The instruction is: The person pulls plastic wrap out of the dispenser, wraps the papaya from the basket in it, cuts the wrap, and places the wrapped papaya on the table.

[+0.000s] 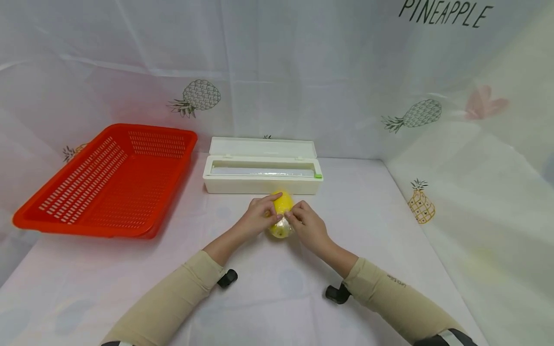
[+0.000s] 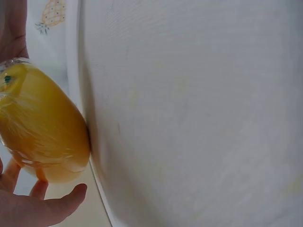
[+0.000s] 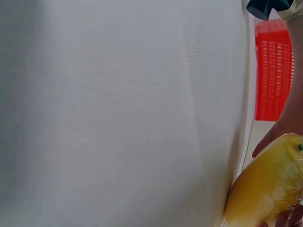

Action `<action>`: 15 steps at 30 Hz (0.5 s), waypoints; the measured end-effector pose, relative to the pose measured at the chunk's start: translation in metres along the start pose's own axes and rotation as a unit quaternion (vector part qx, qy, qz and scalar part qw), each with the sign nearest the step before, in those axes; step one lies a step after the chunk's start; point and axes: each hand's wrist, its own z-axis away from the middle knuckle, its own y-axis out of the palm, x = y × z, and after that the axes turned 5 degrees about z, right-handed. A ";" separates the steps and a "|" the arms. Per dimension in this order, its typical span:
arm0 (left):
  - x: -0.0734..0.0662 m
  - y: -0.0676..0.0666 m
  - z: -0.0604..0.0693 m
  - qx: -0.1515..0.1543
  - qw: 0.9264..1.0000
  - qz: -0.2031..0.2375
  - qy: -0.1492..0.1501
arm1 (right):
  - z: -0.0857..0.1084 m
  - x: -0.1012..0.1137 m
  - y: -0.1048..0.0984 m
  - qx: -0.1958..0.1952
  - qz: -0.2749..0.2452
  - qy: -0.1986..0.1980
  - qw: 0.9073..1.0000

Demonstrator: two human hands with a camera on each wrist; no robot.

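Note:
A yellow fruit (image 1: 282,203) with a small green stem spot, wrapped in clear cling film (image 1: 282,225), lies on the table between both hands. From its left side my left hand (image 1: 258,214) holds it, index finger along the far end and thumb near the middle. My right hand (image 1: 308,226) pinches the film on the fruit's right side, thumb and forefinger together. In the left wrist view the film wrinkles over the fruit (image 2: 47,123), with fingers of the left hand (image 2: 33,208) beneath it. The right wrist view shows the fruit (image 3: 265,189) only partly.
Just behind the fruit stands a white cling-film dispenser (image 1: 261,186), lid raised, a roll showing inside. A red plastic basket (image 1: 151,226) sits at the left. A white cloth with pineapple prints covers the table (image 1: 259,307) and walls.

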 end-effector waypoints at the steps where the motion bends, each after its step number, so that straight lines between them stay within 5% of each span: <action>1: 0.001 0.000 0.001 -0.004 1.000 0.001 -0.001 | -0.001 0.001 0.001 0.002 -0.019 0.007 1.000; 5: 0.004 -0.001 0.003 -0.015 1.000 0.011 -0.011 | -0.005 0.003 0.002 0.007 -0.087 0.035 0.996; 15: 0.012 -0.012 0.006 -0.022 0.999 0.038 -0.025 | -0.016 0.000 0.006 0.015 -0.110 0.093 0.989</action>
